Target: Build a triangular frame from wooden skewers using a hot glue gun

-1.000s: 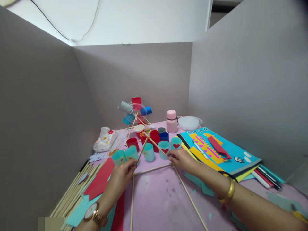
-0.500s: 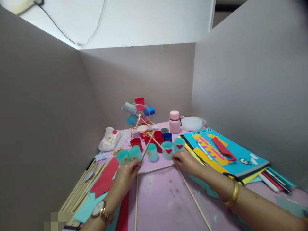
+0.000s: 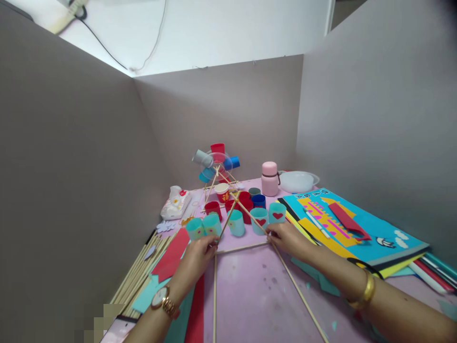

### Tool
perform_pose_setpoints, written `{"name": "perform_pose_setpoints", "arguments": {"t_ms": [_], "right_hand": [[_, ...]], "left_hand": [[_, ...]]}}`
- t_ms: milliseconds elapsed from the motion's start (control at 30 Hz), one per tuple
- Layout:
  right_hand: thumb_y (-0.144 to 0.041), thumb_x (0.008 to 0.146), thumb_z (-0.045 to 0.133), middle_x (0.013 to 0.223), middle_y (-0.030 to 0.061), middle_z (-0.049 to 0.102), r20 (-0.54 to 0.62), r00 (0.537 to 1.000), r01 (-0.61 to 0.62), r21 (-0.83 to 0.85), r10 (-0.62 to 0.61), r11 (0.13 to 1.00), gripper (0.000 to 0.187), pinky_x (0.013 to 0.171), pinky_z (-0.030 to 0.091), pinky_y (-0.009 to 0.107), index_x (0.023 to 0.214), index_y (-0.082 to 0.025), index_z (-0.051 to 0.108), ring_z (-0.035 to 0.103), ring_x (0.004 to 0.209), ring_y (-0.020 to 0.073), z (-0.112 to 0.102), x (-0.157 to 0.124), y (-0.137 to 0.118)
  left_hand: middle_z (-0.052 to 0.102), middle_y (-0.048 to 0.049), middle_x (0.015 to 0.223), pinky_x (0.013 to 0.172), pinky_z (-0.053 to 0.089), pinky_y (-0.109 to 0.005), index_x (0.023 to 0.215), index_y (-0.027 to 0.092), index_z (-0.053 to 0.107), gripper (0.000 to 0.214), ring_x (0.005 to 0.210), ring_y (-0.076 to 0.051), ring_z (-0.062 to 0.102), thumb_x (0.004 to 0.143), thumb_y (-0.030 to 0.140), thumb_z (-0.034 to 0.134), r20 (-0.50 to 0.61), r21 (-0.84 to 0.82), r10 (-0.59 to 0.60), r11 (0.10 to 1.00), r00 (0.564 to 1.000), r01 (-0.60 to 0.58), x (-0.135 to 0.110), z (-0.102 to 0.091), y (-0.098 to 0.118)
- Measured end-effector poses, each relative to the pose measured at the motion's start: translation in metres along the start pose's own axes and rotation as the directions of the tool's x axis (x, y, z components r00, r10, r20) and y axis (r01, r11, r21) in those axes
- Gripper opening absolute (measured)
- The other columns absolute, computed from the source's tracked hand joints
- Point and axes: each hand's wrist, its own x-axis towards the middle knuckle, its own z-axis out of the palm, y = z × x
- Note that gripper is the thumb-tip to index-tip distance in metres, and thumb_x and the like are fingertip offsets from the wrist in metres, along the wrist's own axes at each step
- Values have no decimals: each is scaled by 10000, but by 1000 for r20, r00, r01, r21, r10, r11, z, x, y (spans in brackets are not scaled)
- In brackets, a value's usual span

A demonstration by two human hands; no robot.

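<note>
- Head view: the wooden stick frame (image 3: 243, 247) stands at the centre of the frame, two slanting sticks crossing above a crossbar.
- Left hand (image 3: 198, 255), just below left of centre: fingertips closed on the left slanting stick near the crossbar.
- Right hand (image 3: 287, 237), right of centre: thumb and fingers pinching the right slanting stick near the crossbar's other end.
- Teal cups (image 3: 237, 225) stand mid-frame; red paper (image 3: 173, 259) lies lower left.
</note>
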Motion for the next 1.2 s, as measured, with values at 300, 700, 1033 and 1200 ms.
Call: {"name": "perform_pose_setpoints", "arguments": {"t_ms": [300, 700, 1033, 1200], "right_hand": [[-203, 780, 503, 752, 48, 688, 16, 1000, -21, -38, 22, 999, 174, 617, 349, 250, 818, -202, 673, 601, 724, 182, 3, 0, 2], [-161, 764, 504, 766, 56, 706, -12, 1000, -5, -67, 4, 998, 172, 621, 351, 251, 776, -196, 673, 618, 739, 191, 8, 1, 3], [-130, 766, 471, 757, 56, 701, -21, 1000, 15, -82, -17, 997, 201, 616, 341, 246, 767, -194, 662, 612, 722, 184, 9, 0, 2], [-158, 776, 480, 738, 51, 695, -12, 1000, 9, -98, -10, 995, 182, 600, 331, 245, 744, -197, 656, 613, 722, 186, 9, 0, 2]], "left_hand": [[718, -56, 921, 716, 447, -273, 930, 208, 666, 251, 827, -205, 649, 790, 179, 460, 10, -5, -5, 1000, 1000, 5, -5, -4, 8], [722, -46, 862, 692, 436, -272, 915, 208, 670, 261, 805, -208, 649, 778, 159, 454, -4, 17, -10, 1000, 1000, 10, -6, -2, 4], [720, -43, 884, 685, 433, -254, 901, 206, 655, 238, 818, -197, 649, 794, 141, 452, -27, 9, 16, 1000, 1000, -15, -6, 5, 1], [721, -49, 862, 685, 441, -263, 904, 191, 660, 235, 805, -194, 652, 784, 108, 475, -30, 38, -7, 999, 1000, 8, -5, 10, -2]]}}
